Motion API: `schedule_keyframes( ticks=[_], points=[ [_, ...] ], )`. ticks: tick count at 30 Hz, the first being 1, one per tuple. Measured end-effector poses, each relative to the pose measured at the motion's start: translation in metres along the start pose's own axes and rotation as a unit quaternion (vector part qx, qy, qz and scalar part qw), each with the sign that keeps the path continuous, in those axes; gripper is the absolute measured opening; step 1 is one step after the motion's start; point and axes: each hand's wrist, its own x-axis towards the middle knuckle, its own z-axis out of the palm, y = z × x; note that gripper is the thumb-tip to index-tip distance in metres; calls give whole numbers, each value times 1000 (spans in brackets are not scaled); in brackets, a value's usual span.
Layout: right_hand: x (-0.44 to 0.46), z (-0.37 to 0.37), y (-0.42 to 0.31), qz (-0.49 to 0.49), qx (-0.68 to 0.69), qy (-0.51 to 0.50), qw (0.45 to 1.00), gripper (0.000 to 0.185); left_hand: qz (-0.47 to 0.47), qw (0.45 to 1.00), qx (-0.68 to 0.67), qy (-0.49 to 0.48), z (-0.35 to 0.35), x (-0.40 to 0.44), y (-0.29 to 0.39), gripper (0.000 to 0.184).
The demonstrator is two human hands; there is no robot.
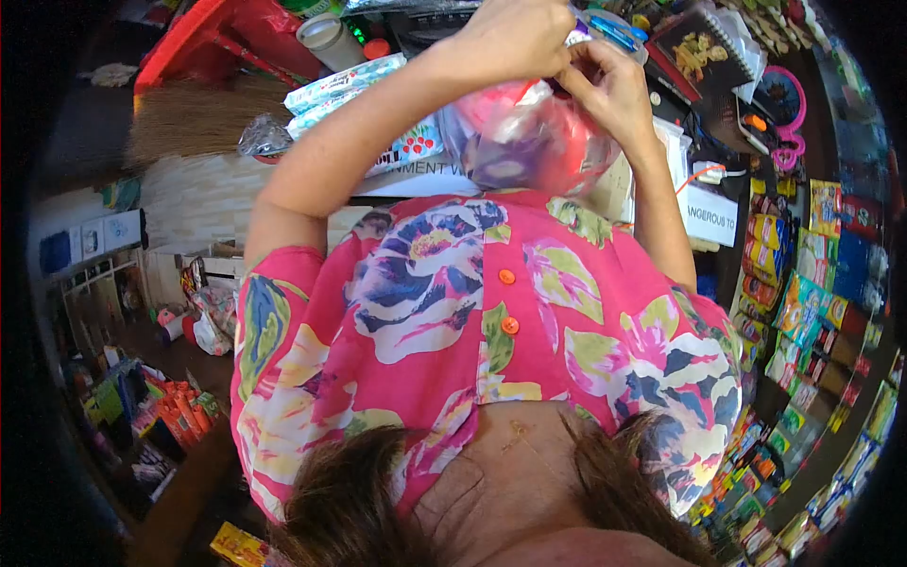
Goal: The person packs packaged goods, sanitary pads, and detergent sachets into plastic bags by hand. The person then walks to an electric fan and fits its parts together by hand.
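A clear plastic bag with pink, red and purple contents lies in front of my chest. My left hand is at the top of the bag, its fingers bent and closed on the plastic. Facing it, my right hand has its thumb and fingers pinched at the bag's upper edge. The fingertips of both hands nearly meet, and what lies right between them is partly hidden. I cannot make out the exact contents through the shiny plastic.
White-and-teal packets lie left of the bag, near a lidded jar and broom bristles. To the right are a spiral notebook, pink-handled scissors and a white plug. Colourful packets fill the right side.
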Motion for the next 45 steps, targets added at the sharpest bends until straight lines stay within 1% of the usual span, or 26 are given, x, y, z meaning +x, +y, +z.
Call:
schedule_keyframes(
  ticks=[1,3,6,7,8,9,10,11,13,14,15,17,18,21,22,23,25,28,31,32,35,38,41,44,45],
  points=[
    [-3,1,3,-19,-47,18,999,24,-1,1000,-7,-7,5,5,-1,19],
    [-6,4,6,-56,-142,50,987,24,11,995,-53,-86,12,16,-5,22],
    [-12,3,9,-25,-104,100,989,17,-34,989,-101,-105,25,28,-7,24],
    [-13,2,10,-15,-88,122,989,16,-62,977,-145,-145,24,29,-5,24],
    [-14,0,14,-34,-82,129,988,16,-87,962,-184,-182,18,31,-3,24],
    [-17,2,10,-59,-97,145,983,11,-109,946,-219,-214,12,35,-4,24],
    [-21,4,10,-53,-100,152,982,11,-65,956,-226,-175,18,31,-8,25],
    [-23,7,13,-45,-103,158,981,12,17,968,-220,-115,23,28,-13,24],
    [-26,12,2,-25,-62,173,983,11,47,985,-144,-81,33,14,-15,16],
    [-26,14,-1,-31,-64,183,981,10,82,983,-157,-44,32,13,-17,15],
    [-29,2,21,-23,-57,186,981,10,83,980,-169,-67,51,30,-12,16],
    [-31,1,23,4,-41,192,981,9,94,974,-181,-95,55,33,-16,19],
    [-32,0,23,17,-32,195,980,9,85,967,-217,-102,61,36,-19,19],
    [-35,-1,17,4,-55,220,974,9,70,948,-287,-119,65,38,-21,18],
    [-37,2,17,-7,-66,228,971,9,88,953,-265,-121,64,37,-19,18],
    [-36,2,14,-10,-67,235,970,9,137,963,-229,-33,67,30,-17,16],
    [-39,3,9,-12,-68,245,967,8,126,970,-206,-2,56,22,-8,13],
    [-38,6,7,64,17,260,963,8,98,974,-203,27,54,11,-5,12],
    [-40,11,7,131,107,248,954,6,30,953,-301,-11,50,-1,-3,12],
    [-38,15,8,156,137,238,949,5,28,945,-324,-24,56,-2,-11,13],
    [-36,17,7,109,89,244,960,6,33,940,-338,-27,58,-1,-22,12],
    [-41,8,3,-5,47,270,962,9,49,953,-298,-4,48,1,-10,12],
    [-34,2,-17,-63,-52,258,963,13,70,966,-246,47,41,-1,-4,12],
    [-30,6,-20,-34,-43,249,967,15,107,978,-154,90,32,-1,0,13],
    [-29,5,-22,-22,-34,244,969,15,138,979,-115,101,28,0,2,14]
  ],
)
